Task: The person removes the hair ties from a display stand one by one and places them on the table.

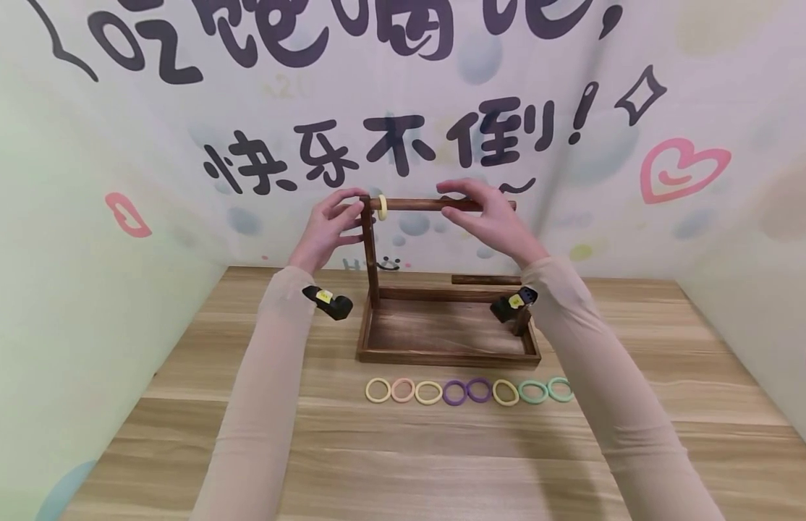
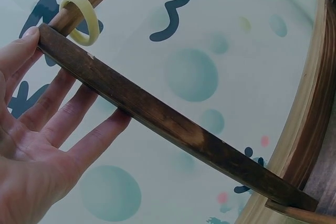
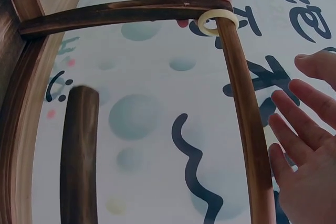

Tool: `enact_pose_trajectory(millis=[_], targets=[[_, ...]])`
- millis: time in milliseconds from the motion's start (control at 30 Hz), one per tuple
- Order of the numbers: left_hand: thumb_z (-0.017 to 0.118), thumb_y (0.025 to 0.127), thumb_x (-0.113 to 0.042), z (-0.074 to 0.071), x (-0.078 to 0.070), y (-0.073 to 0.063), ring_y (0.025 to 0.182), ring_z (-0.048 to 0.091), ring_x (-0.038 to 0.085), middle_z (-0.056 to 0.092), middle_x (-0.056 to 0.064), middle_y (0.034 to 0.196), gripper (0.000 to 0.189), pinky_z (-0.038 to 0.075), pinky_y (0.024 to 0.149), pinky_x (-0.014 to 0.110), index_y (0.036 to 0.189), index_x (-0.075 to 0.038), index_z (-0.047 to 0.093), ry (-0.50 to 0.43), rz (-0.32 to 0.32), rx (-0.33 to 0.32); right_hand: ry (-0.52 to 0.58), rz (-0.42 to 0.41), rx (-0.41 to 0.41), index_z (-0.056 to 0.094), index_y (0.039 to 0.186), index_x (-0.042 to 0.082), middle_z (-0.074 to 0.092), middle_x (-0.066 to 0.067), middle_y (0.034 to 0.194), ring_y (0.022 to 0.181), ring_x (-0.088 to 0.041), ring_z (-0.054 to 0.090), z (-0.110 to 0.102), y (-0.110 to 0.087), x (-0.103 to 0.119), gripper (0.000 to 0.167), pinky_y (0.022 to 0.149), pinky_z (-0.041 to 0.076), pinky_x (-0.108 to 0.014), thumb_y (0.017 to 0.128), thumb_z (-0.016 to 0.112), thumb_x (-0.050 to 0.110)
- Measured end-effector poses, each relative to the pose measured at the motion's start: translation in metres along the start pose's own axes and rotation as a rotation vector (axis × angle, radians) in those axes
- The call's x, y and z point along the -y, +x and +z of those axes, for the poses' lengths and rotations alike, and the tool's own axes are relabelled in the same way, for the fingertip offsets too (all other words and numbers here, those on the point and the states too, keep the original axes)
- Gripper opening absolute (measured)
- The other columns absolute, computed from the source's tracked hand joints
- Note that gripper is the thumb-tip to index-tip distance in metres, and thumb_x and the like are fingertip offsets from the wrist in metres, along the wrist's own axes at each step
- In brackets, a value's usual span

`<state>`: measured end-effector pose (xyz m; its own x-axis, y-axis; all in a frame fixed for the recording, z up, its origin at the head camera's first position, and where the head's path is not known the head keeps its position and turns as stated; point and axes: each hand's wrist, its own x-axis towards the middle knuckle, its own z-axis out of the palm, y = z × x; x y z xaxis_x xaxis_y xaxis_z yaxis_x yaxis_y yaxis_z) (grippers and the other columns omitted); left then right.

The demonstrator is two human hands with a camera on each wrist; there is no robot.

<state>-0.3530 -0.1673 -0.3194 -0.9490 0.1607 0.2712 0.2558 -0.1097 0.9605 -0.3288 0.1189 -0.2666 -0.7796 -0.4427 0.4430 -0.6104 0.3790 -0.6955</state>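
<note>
A dark wooden stand has a tall left post (image 1: pixel 370 253) and a round horizontal rod (image 1: pixel 416 205) at its top. One pale yellow ring (image 2: pixel 88 19) hangs on the rod close to the post. My left hand (image 2: pixel 47 135) pinches the post's top end, thumb at the upper corner and the other fingers spread along its edge. My right hand (image 1: pixel 490 217) is beside the rod's right part, with thumb and fingers apart. In the right wrist view its fingers (image 3: pixel 299 116) are spread next to the rod, gripping nothing.
The stand's tray base (image 1: pixel 442 356) sits on the wood-grain table (image 1: pixel 390 463). A lower wooden bar (image 1: pixel 486 279) shows at the right. In front lies a row of several rings, including a pink ring (image 1: pixel 403 401), a purple ring (image 1: pixel 455 403) and a green ring (image 1: pixel 533 402). A printed wall cloth (image 1: pixel 312 231) hangs behind.
</note>
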Motion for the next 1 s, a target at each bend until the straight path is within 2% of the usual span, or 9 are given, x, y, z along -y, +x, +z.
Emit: enact_pose_trajectory(millis=[133, 267, 400, 600, 700, 867, 1000], targets=[[0.060, 0.098, -0.019, -0.001, 0.001, 0.001, 0.101, 0.065, 0.027, 0.063, 0.013, 0.112, 0.021, 0.053, 0.085, 0.049, 0.118, -0.017, 0.063, 0.003, -0.005, -0.003, -0.003, -0.007, 0.020, 0.053, 0.133, -0.003, 0.054, -0.018, 0.133, 0.117, -0.030, 0.054, 0.009, 0.001, 0.016, 0.040, 0.095, 0.042, -0.034, 0.094, 0.061, 0.006], [0.059, 0.098, -0.019, -0.001, 0.001, 0.001, 0.102, 0.064, 0.028, 0.062, 0.014, 0.113, 0.021, 0.052, 0.086, 0.050, 0.119, -0.017, 0.062, 0.013, -0.011, -0.006, 0.002, -0.031, 0.020, 0.053, 0.136, 0.002, 0.053, -0.012, 0.137, 0.127, -0.023, 0.046, 0.019, 0.010, 0.004, 0.044, 0.104, 0.036, -0.043, 0.094, 0.064, 0.010], [0.059, 0.098, -0.020, 0.000, 0.001, 0.001, 0.103, 0.064, 0.029, 0.062, 0.015, 0.114, 0.022, 0.052, 0.087, 0.051, 0.120, -0.017, 0.062, 0.021, -0.012, -0.006, 0.007, -0.048, 0.015, 0.054, 0.136, 0.008, 0.054, -0.003, 0.137, 0.129, -0.014, 0.043, 0.029, 0.019, -0.006, 0.045, 0.106, 0.035, -0.039, 0.094, 0.066, 0.017], [0.059, 0.098, -0.021, 0.001, 0.001, 0.001, 0.106, 0.063, 0.031, 0.063, 0.014, 0.114, 0.023, 0.051, 0.088, 0.052, 0.121, -0.018, 0.061, 0.028, -0.019, -0.005, 0.024, -0.076, 0.026, 0.055, 0.135, 0.009, 0.053, -0.001, 0.138, 0.131, -0.011, 0.040, 0.039, 0.027, -0.005, 0.043, 0.109, 0.032, -0.040, 0.095, 0.065, 0.020], [0.059, 0.098, -0.021, 0.001, 0.002, 0.001, 0.107, 0.063, 0.031, 0.063, 0.013, 0.114, 0.024, 0.051, 0.088, 0.052, 0.121, -0.018, 0.061, 0.029, -0.017, 0.000, 0.019, -0.065, 0.030, 0.055, 0.135, 0.009, 0.053, -0.001, 0.138, 0.131, -0.011, 0.041, 0.042, 0.031, -0.003, 0.043, 0.108, 0.033, -0.036, 0.095, 0.064, 0.021], [0.059, 0.098, -0.021, 0.000, 0.003, 0.002, 0.106, 0.063, 0.030, 0.063, 0.013, 0.114, 0.023, 0.051, 0.088, 0.052, 0.121, -0.018, 0.061, 0.023, -0.011, 0.006, 0.061, -0.029, 0.058, 0.054, 0.136, 0.009, 0.053, -0.003, 0.138, 0.124, -0.013, 0.050, 0.048, 0.038, -0.001, 0.043, 0.099, 0.044, -0.029, 0.096, 0.063, 0.020], [0.059, 0.098, -0.021, -0.002, 0.003, 0.003, 0.104, 0.064, 0.029, 0.063, 0.013, 0.114, 0.023, 0.052, 0.087, 0.050, 0.121, -0.018, 0.062, 0.014, -0.012, 0.005, 0.058, -0.004, 0.081, 0.052, 0.138, 0.008, 0.052, -0.005, 0.138, 0.123, -0.018, 0.051, 0.054, 0.043, -0.001, 0.045, 0.096, 0.045, -0.029, 0.096, 0.063, 0.019]])
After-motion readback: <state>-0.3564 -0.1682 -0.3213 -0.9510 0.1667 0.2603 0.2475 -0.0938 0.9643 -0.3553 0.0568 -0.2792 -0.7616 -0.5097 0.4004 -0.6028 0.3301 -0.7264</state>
